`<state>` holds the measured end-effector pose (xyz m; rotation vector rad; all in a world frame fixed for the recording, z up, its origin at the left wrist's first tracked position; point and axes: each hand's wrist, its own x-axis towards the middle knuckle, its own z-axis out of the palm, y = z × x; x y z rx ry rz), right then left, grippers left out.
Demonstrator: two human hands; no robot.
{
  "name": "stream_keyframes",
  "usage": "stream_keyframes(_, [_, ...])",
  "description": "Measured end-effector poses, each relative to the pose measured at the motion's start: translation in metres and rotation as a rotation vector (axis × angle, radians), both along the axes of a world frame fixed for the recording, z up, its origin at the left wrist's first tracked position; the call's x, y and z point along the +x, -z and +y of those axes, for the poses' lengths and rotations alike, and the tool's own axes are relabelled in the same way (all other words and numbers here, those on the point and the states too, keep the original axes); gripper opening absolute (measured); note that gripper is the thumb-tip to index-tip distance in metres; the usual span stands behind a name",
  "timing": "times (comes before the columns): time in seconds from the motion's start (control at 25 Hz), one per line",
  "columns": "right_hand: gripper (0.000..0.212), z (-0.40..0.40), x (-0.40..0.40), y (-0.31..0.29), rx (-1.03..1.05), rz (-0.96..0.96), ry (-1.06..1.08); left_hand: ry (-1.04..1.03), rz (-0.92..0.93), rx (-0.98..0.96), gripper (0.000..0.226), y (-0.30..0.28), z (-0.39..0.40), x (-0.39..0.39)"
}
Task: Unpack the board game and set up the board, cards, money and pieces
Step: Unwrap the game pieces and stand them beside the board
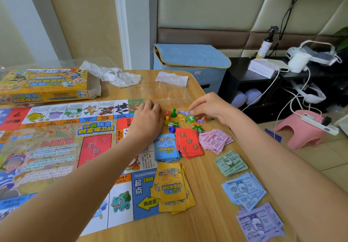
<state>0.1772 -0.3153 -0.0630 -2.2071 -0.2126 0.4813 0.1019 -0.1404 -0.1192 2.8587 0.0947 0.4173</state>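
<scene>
1. The game board (62,147) lies flat on the wooden table (207,213). Its red square in the middle reads "机会" with question marks.
2. The blue corner of the board says "起点" and "2000", and a yellow arrow there says "由此去".
3. The red cards (189,141) say "机会卡". They sit in a pile just beside the blue cards (166,148). The yellow cards (174,189) lie nearer the person and partly cover the board's edge.
4. Four money piles run down the right side: pink notes (215,141), green notes (230,163) marked "2000", blue notes (244,191) marked "500", and purple notes (260,223) marked "5000".
5. The left hand (147,118) rests on the board's far corner. Its fingers are curled down, and I cannot tell if they hold anything.
6. The right hand (209,108) pinches at the star tokens (191,118). The stars have numbers like 1, 2 and 3. Its fingertips touch the far side of the heap.
7. The pawns (167,118) and a white die (170,125) sit between the two hands.
8. The yellow game box (43,85) lies open at the far left of the table.
</scene>
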Motion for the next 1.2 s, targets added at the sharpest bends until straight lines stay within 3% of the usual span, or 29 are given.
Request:
stream_keyframes(0.28, [0.011, -0.025, 0.009, -0.005, 0.268, -0.016, 0.182, 0.000, -0.007, -0.008, 0.035, 0.000, 0.000, 0.000])
stream_keyframes(0.48, [0.015, -0.041, 0.015, 0.013, -0.051, -0.133, 0.201, 0.002, -0.014, -0.014, 0.034, 0.000, 0.000, 0.000])
stream_keyframes(0.84, [0.008, -0.033, 0.009, 0.011, -0.089, -0.345, 0.065, 0.002, -0.016, -0.008, 0.034, 0.000, 0.000, 0.000])
stream_keyframes(1.0, [0.015, -0.012, -0.006, 0.005, -0.237, -0.309, -0.239, 0.004, -0.013, -0.006, 0.034, -0.001, 0.000, 0.000])
stream_keyframes(1.2, [0.017, 0.000, -0.007, 0.011, -0.253, -0.285, -0.271, 0.001, -0.006, -0.003, 0.035, -0.001, 0.000, 0.000])
